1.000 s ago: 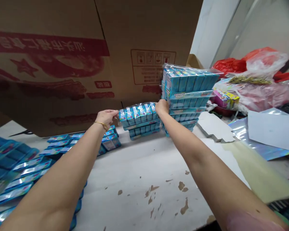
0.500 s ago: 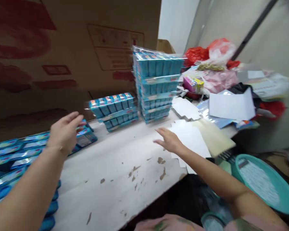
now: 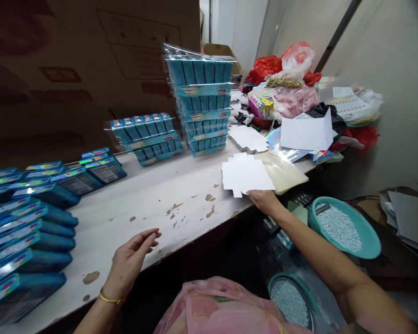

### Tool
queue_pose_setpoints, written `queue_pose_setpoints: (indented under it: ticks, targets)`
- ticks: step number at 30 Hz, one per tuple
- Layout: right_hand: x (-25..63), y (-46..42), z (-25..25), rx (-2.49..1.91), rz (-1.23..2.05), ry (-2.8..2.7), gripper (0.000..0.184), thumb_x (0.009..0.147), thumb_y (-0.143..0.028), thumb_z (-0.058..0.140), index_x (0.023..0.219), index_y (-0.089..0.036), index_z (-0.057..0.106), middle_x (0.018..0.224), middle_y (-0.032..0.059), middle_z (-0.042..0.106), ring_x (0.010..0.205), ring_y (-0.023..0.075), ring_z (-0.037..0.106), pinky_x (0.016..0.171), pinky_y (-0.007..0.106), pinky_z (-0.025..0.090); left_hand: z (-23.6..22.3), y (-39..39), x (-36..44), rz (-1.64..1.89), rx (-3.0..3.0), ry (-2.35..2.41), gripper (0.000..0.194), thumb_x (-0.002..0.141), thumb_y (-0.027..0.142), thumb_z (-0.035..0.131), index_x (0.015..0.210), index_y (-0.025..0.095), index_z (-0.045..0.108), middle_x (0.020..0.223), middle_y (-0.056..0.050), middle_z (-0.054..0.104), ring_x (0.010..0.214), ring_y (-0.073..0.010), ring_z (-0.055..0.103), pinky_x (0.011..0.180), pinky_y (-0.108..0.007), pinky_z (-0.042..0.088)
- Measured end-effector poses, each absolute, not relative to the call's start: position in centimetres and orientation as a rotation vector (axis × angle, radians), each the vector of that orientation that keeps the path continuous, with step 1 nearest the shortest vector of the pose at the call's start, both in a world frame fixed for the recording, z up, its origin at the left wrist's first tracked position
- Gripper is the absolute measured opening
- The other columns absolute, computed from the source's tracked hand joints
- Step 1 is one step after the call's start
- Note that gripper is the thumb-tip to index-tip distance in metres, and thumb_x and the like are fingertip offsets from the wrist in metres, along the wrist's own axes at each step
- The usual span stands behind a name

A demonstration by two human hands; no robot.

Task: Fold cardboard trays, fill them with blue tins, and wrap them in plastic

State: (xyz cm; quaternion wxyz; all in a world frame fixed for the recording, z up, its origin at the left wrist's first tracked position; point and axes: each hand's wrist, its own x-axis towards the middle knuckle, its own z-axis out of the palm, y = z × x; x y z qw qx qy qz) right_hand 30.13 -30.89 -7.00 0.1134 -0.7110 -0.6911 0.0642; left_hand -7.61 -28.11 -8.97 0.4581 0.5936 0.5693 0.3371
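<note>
My right hand (image 3: 263,202) is at the front edge of a flat white die-cut cardboard sheet (image 3: 245,174), gripping its near corner; the fingertips are partly hidden. The sheet lies near the table's front edge, overlapping a cream plastic sheet (image 3: 282,171). My left hand (image 3: 130,260), with a gold bracelet on the wrist, hovers by the table's front edge. Its fingers are loosely bent, with the thumb beside them and nothing visible in them. Rows of small blue boxes (image 3: 45,232) stand to its left.
Wrapped display trays of blue boxes are stacked high (image 3: 204,102) and low (image 3: 146,139) at the back, before a large carton (image 3: 73,37). Another white cardboard stack (image 3: 248,138) lies behind. Bags (image 3: 292,88) heap up on the right. Green basins (image 3: 364,250) hold small pale pieces.
My right hand has come down and back onto the white sheet's near edge. My left hand has left the blue boxes and moved to the table's front edge. The view has shifted.
</note>
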Motion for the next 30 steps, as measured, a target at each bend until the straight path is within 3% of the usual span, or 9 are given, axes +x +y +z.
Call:
queue_pose_setpoints:
  ticks: [4, 7, 10, 12, 16, 22, 30]
  targets:
    - [20.9, -32.1, -7.3, -1.619, -0.085, -2.4, 0.027, 0.085, -0.011, 0.034, 0.098, -0.015, 0.056, 0.094, 0.0114, 0.062, 0.086, 0.0173, 0.058, 0.072, 0.026, 0.044, -10.4, -30.3, -8.9, 1.081, 2.099, 1.488, 0.056, 0.069, 0.043, 0.059, 0.118, 0.021, 0.046, 0.118, -0.012, 0.051, 0.105, -0.0257, 0.05, 0.087, -0.04, 0.042]
    - [13.4, -33.0, -9.6, -1.351, -0.186, -2.525, 0.025, 0.083, -0.008, 0.034, 0.098, -0.012, 0.054, 0.098, 0.0132, 0.059, 0.087, 0.019, 0.057, 0.068, 0.027, 0.046, -12.8, -30.8, -10.5, 1.013, 2.535, 1.433, 0.065, 0.069, 0.04, 0.061, 0.126, 0.021, 0.038, 0.129, -0.013, 0.043, 0.119, -0.0281, 0.037, 0.096, -0.045, 0.033]
    - [9.3, -33.8, -12.5, -1.261, -0.132, -2.572, 0.02, 0.081, -0.008, 0.039, 0.092, -0.014, 0.054, 0.091, 0.0111, 0.06, 0.082, 0.0189, 0.058, 0.062, 0.027, 0.048, -15.3, -31.0, -12.0, 0.728, 2.724, 1.34, 0.037, 0.08, 0.032, 0.048, 0.115, 0.023, 0.05, 0.121, -0.009, 0.053, 0.116, -0.024, 0.043, 0.092, -0.042, 0.037]
    - [8.7, -34.0, -14.4, -1.219, -0.125, -2.554, 0.019, 0.08, -0.008, 0.042, 0.093, -0.015, 0.055, 0.094, 0.0107, 0.061, 0.086, 0.0197, 0.057, 0.064, 0.028, 0.048, -16.4, -31.2, -12.6, 0.627, 2.748, 1.374, 0.028, 0.084, 0.03, 0.042, 0.107, 0.024, 0.057, 0.115, -0.007, 0.057, 0.112, -0.0214, 0.047, 0.091, -0.041, 0.037]
    - [9.3, -33.7, -16.4, -1.13, -0.19, -2.467, 0.025, 0.082, -0.011, 0.042, 0.103, -0.015, 0.055, 0.107, 0.0107, 0.06, 0.099, 0.0213, 0.055, 0.073, 0.029, 0.048, -16.8, -31.7, -12.3, 0.581, 2.747, 1.463, 0.034, 0.081, 0.037, 0.047, 0.111, 0.022, 0.055, 0.119, -0.009, 0.055, 0.114, -0.022, 0.045, 0.093, -0.043, 0.033]
    - [9.8, -33.0, -15.3, -1.147, -0.048, -2.436, 0.026, 0.085, -0.013, 0.039, 0.102, -0.019, 0.058, 0.104, 0.0084, 0.063, 0.092, 0.0176, 0.059, 0.074, 0.028, 0.048, -16.4, -31.4, -11.7, 0.629, 2.726, 1.467, 0.027, 0.082, 0.033, 0.047, 0.105, 0.027, 0.058, 0.115, -0.006, 0.057, 0.107, -0.0191, 0.049, 0.089, -0.041, 0.035]
    - [10.4, -32.2, -13.3, -1.236, 0.12, -2.465, 0.023, 0.086, -0.017, 0.038, 0.1, -0.022, 0.056, 0.098, 0.0048, 0.064, 0.085, 0.0135, 0.06, 0.071, 0.023, 0.047, -16.0, -29.1, -11.7, 0.869, 2.651, 1.25, 0.025, 0.085, 0.025, 0.039, 0.1, 0.021, 0.059, 0.106, -0.008, 0.061, 0.103, -0.0174, 0.051, 0.083, -0.034, 0.043]
